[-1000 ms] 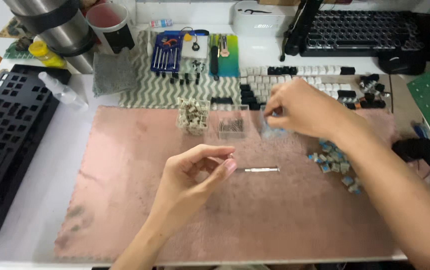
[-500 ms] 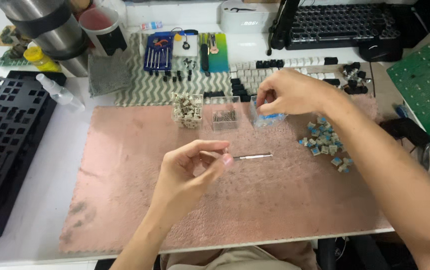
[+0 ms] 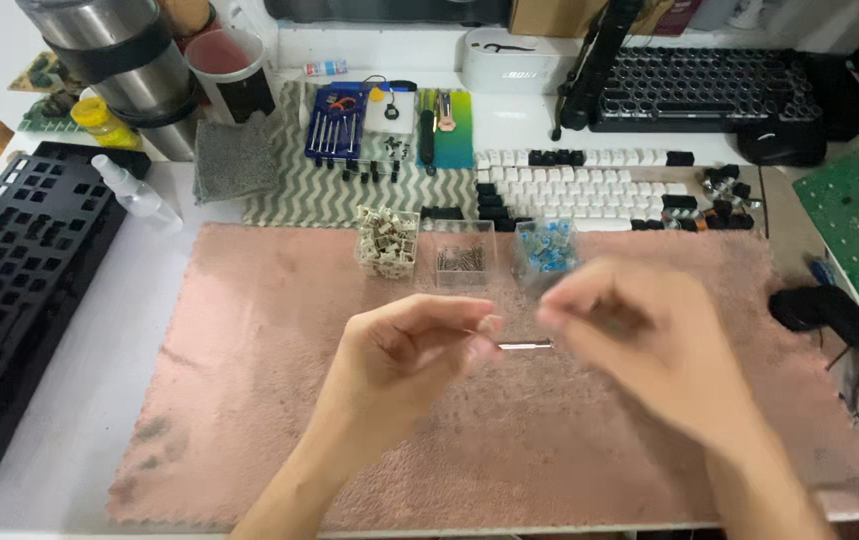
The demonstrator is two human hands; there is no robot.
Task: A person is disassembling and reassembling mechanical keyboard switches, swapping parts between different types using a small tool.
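Mat: pink, fuzzy, spread under both hands, well below the fingers.
Black frame: empty keyboard case with rows of square holes, far left of the left fingers.
Keyboard: black, bare of caps, far beyond the right fingers.
Key caps: white and black rows laid out beyond the three boxes.
Tumbler: steel with a black band, far up and left of the fingers; a red-rimmed cup beside it.
Tool case: blue, open, slim tools in a row inside.
Left box: clear, filled with pale beige switch parts, just beyond the left fingers.
Middle box: clear, thin metal bits lying in the bottom, just beyond the gap between the two hands.
Right box: clear, blue parts inside, just beyond the right fingers.
Left hand: fingers curled shut, tips pinching the near end of the metal tool.
Metal tool: thin, silvery, straight, lying level between the two hands, tip pointing toward the right fingers.
Right hand: blurred; fingers bunched close to the tool's tip, whether pinching anything cannot be told.
Change: half a second back, right hand up at the blue-parts box; now down near the tool's tip, close to the left hand. Left hand's pinch on the tool unchanged.
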